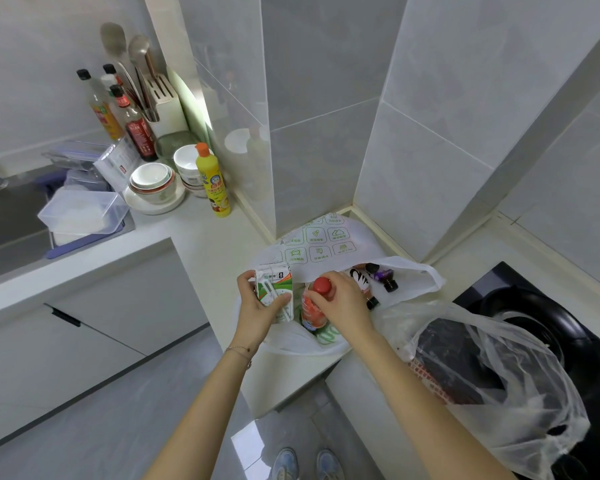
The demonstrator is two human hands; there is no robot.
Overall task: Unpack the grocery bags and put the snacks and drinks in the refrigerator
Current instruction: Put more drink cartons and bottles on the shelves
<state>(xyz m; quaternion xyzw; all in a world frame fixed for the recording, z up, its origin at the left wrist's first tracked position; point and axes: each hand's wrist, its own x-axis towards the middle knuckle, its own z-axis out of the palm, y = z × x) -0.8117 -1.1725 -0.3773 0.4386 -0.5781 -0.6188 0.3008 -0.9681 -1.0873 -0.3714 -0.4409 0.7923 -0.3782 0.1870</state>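
Observation:
A white grocery bag (329, 237) with green print stands open on the counter corner. My left hand (257, 306) grips white and green drink cartons (277, 289) with straws, held just over the bag's left edge. My right hand (343, 299) holds the neck of a red-capped bottle (321, 285) with an orange-red body that stands inside the bag. Dark-capped small bottles (383, 277) and a white and black packet lie deeper in the bag. A clear plastic bag (492, 368) with dark and red snack packs sits to the right.
A black stove (568, 327) lies under the clear bag at right. A yellow dish soap bottle (213, 181), stacked bowls (153, 183), sauce bottles (132, 119), a utensil block and clear tubs (84, 213) crowd the left counter by the sink. Tiled wall columns close in behind.

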